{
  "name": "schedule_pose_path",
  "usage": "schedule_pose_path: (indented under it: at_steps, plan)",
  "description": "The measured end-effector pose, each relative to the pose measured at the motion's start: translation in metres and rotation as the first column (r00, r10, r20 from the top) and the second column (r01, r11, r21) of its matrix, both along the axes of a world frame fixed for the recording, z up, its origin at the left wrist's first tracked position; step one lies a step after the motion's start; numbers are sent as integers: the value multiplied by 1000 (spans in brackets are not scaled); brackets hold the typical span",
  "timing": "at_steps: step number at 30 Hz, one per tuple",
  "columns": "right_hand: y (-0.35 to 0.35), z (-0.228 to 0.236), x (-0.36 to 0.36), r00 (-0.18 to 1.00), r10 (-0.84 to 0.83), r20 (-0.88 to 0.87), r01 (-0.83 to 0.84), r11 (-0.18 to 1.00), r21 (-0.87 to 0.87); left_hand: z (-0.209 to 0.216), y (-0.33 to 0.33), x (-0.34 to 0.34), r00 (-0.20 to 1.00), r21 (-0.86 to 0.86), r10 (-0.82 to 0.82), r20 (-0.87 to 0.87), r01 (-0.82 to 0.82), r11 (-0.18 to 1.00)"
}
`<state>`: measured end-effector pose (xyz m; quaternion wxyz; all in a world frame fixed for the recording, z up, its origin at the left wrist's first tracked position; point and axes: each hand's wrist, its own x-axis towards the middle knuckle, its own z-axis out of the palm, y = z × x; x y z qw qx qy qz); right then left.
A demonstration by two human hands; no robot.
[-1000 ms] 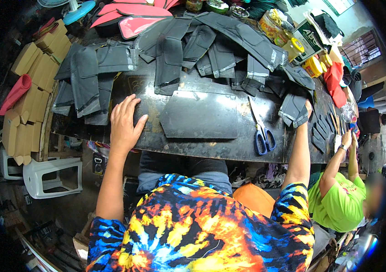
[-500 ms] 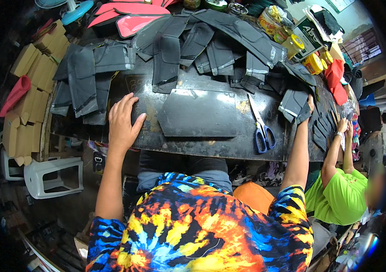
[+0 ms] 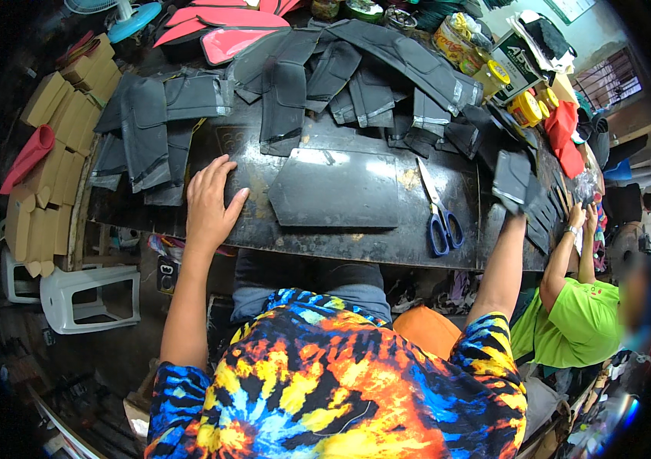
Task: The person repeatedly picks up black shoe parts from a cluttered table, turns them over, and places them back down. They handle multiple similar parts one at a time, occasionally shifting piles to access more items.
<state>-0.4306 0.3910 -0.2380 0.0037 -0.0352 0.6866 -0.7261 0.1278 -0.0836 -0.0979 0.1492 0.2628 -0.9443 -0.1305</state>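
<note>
My left hand (image 3: pixel 210 197) lies on the dark table with its thumb spread away from the fingers and nothing in it. Beyond it is a pile of black padded pieces (image 3: pixel 144 138). In the middle lies a flat black board (image 3: pixel 334 190) with angled left corners, and blue-handled scissors (image 3: pixel 438 210) rest to its right, points away from me. At the table's right, my right hand (image 3: pixel 514 220) grips a small black padded piece (image 3: pixel 512 176). Motion blurs this piece, and it partly hides my fingers.
A long heap of black padded pieces (image 3: pixel 283 92) runs along the far side, with pink-red pieces (image 3: pixel 243 44) behind. Yellow-lidded jars (image 3: pixel 525 109) stand at the back right. Black strips (image 3: pixel 546 222) lie near a co-worker in a green shirt (image 3: pixel 574 321). A white stool (image 3: pixel 89 298) is at left.
My right hand has drawn nearer to me, and the small black padded piece has shifted right and now stands more upright. My left hand stays in place.
</note>
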Motion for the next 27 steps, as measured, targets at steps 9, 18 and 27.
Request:
schedule_pose_path:
  at_steps: [9,18,27]
  plan:
    - [39,27,60,981,129,-146,-101,977,187,-3,-3,1,1000,3,-4,-4,4,1000]
    - [64,61,76,842,537,-44,-460,760,459,-9,-1,-2,1000,-1,2,-1,-2,1000]
    - [70,49,131,862,448,-238,-48,539,841,-5,-4,-2,1000,-5,-12,-4,12,1000]
